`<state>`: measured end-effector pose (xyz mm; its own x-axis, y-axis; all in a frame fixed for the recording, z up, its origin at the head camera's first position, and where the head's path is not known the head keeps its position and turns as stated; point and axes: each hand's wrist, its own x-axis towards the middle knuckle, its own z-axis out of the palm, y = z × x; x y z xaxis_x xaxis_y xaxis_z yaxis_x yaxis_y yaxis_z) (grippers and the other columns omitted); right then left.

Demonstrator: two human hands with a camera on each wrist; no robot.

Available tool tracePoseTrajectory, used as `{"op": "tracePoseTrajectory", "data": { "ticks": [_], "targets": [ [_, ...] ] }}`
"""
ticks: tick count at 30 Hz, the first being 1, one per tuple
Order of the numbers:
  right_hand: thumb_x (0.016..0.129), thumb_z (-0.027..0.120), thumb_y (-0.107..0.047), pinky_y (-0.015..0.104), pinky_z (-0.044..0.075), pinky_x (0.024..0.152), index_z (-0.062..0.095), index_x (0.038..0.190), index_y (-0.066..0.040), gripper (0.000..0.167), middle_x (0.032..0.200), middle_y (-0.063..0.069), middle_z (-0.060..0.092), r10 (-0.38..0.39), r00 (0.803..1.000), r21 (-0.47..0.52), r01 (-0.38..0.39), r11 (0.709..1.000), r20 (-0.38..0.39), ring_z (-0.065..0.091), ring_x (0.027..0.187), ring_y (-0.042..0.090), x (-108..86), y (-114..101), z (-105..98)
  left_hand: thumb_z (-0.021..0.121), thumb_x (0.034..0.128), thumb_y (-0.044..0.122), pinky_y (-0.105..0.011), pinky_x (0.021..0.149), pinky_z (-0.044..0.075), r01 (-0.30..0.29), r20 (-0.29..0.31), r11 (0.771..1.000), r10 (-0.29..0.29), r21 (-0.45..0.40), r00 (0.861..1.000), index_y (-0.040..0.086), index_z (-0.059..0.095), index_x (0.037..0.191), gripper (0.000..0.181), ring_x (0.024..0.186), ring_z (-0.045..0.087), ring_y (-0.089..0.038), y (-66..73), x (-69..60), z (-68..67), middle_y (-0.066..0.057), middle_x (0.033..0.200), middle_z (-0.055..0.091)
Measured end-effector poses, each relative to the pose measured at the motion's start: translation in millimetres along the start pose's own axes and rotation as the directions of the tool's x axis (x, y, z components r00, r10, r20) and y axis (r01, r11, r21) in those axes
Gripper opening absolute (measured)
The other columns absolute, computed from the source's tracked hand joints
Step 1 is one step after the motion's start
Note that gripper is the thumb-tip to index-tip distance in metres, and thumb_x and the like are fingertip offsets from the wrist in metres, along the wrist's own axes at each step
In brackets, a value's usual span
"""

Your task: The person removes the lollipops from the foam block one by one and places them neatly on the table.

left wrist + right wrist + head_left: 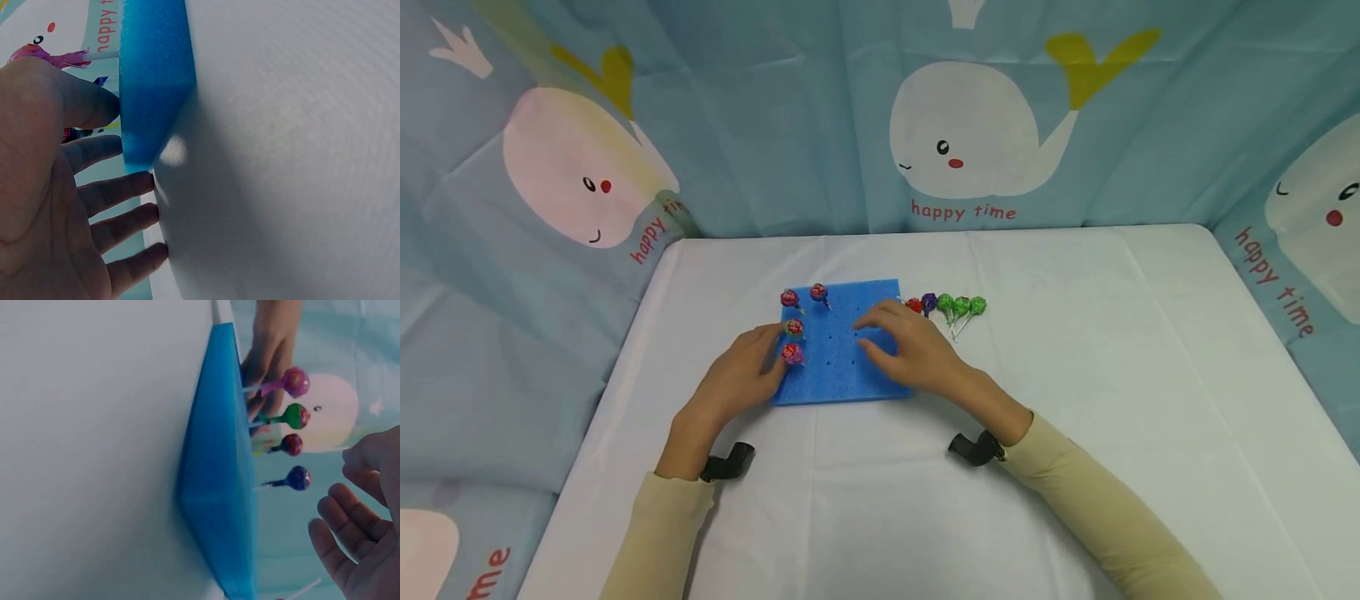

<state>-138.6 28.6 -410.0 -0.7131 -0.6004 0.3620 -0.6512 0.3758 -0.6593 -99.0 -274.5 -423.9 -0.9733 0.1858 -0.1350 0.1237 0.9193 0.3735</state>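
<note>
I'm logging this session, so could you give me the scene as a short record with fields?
Board: rectangular blue foam board with small holes
Inserted: four round, colourfully wrapped lollipops, left part
Loose: at least five red-, purple- or green-wrapped round candies on sticks, right of board
Left grip: touching board's left side
Right grip: over board, holding nothing
Surface: white cloth-covered table

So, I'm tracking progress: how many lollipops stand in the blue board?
4: three lollipops along the left edge of the blue board, a fourth lollipop right of the farthest.
</note>
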Motion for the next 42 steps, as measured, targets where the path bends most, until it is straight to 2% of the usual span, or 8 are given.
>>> {"op": "tracePoseTrajectory", "data": {
  "ticks": [8, 18, 25, 31, 38, 42],
  "targets": [
    [0.102, 0.07, -0.017, 0.038, 0.063, 0.097, 0.072, 0.127, -0.007, 0.027, 0.123, 0.01, 0.071, -0.043, 0.998, 0.026, 0.042, 0.999, 0.035, 0.072, 0.113, 0.027, 11.3, -8, 16, 0.052, 0.1051, 0.028, -0.068, 0.124, 0.036, 0.032, 0.003, 0.999, -0.032, 0.004, 0.999, 0.002, 0.039, 0.161, 0.063, 0.154, 0.04, -0.047, 1.3, -3.3, 3.8, -0.024, 0.164, 0.044],
    [0.1, 0.071, -0.016, 0.034, 0.062, 0.096, 0.071, 0.129, -0.007, 0.03, 0.126, 0.007, 0.07, -0.072, 0.996, 0.05, 0.07, 0.996, 0.043, 0.072, 0.111, 0.024, 25.8, -13, 37, 0.052, 0.1053, 0.029, -0.068, 0.123, 0.037, 0.009, -0.002, 1.0, -0.009, 0.018, 1.0, -0.001, 0.041, 0.159, 0.063, 0.152, 0.041, -0.049, 2.2, 0.1, -0.4, -0.026, 0.163, 0.045],
    [0.1, 0.072, -0.016, 0.033, 0.063, 0.093, 0.072, 0.129, -0.008, 0.03, 0.128, 0.007, 0.07, -0.068, 0.997, 0.056, 0.066, 0.996, 0.04, 0.074, 0.11, 0.023, 31.3, -19, 45, 0.053, 0.1055, 0.03, -0.068, 0.123, 0.037, -0.002, -0.007, 1.0, 0.002, 0.014, 1.0, 0.0, 0.042, 0.159, 0.063, 0.152, 0.042, -0.048, 1.2, 2.4, -1.1, -0.025, 0.163, 0.046],
    [0.1, 0.072, -0.018, 0.033, 0.062, 0.097, 0.071, 0.131, -0.009, 0.032, 0.131, 0.005, 0.068, -0.047, 0.995, 0.051, 0.042, 0.998, 0.083, 0.073, 0.115, 0.022, 37.9, -23, 49, 0.052, 0.1067, 0.031, -0.068, 0.124, 0.036, -0.005, 0.0, 1.0, 0.005, 0.014, 1.0, 0.0, 0.04, 0.16, 0.063, 0.153, 0.04, -0.047, 1.6, 2.6, -2.0, -0.024, 0.164, 0.044],
    [0.102, 0.071, -0.026, 0.029, 0.061, 0.098, 0.073, 0.13, -0.014, 0.031, 0.132, 0.004, 0.068, 0.016, 0.994, -0.019, -0.015, 1.0, 0.106, 0.071, 0.119, 0.017, 39.8, -34, 57, 0.053, 0.1068, 0.029, -0.067, 0.124, 0.035, -0.007, -0.001, 1.0, 0.007, 0.007, 1.0, 0.0, 0.043, 0.159, 0.06, 0.153, 0.04, -0.048, 1.6, 1.0, -3.8, -0.024, 0.163, 0.046],
    [0.103, 0.07, -0.028, 0.024, 0.061, 0.095, 0.073, 0.129, -0.015, 0.029, 0.131, 0.003, 0.069, 0.017, 0.996, -0.035, -0.014, 0.999, 0.09, 0.071, 0.117, 0.015, 37.4, -40, 62, 0.053, 0.1066, 0.028, -0.066, 0.124, 0.037, -0.016, -0.006, 1.0, 0.016, 0.005, 1.0, 0.0, 0.043, 0.158, 0.06, 0.152, 0.043, -0.047, 1.3, 0.8, -3.7, -0.023, 0.163, 0.047]
  ]
}}
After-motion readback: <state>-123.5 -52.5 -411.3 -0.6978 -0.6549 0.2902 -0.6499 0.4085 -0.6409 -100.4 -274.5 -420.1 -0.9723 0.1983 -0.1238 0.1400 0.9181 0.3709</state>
